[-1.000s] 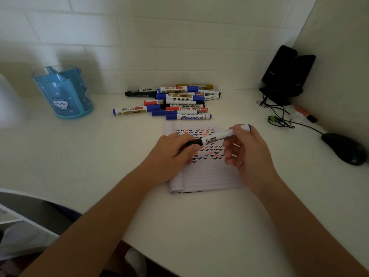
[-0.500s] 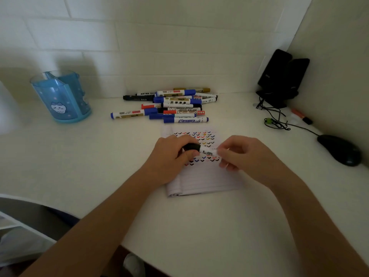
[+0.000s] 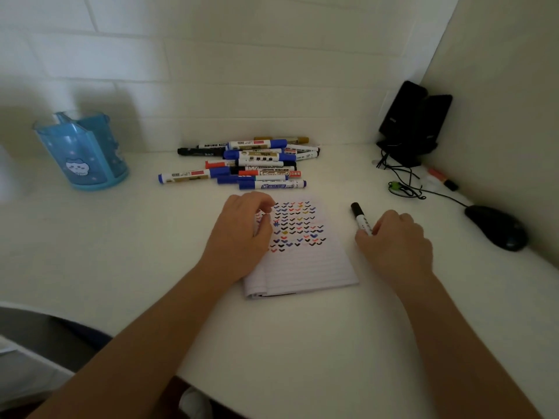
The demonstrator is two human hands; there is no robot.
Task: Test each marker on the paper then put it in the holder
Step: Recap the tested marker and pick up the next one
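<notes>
Translucent glossy plastic holder (image 3: 80, 152), lined paper (image 3: 302, 261)

One head-worn camera looks forward and down (wide-angle, close in) onto the desk (image 3: 302, 343), facing the wall (image 3: 242, 86).

A white marker (image 3: 361, 219) with a black cap is sitting in the right hand (image 3: 396, 241), right of the middle. The lined paper (image 3: 305, 264) is lying flat in the middle, showing rows of little colored ticks. More markers (image 3: 251, 164) are lying piled above it. The blue holder (image 3: 81, 152) is standing at the upper left.
</notes>
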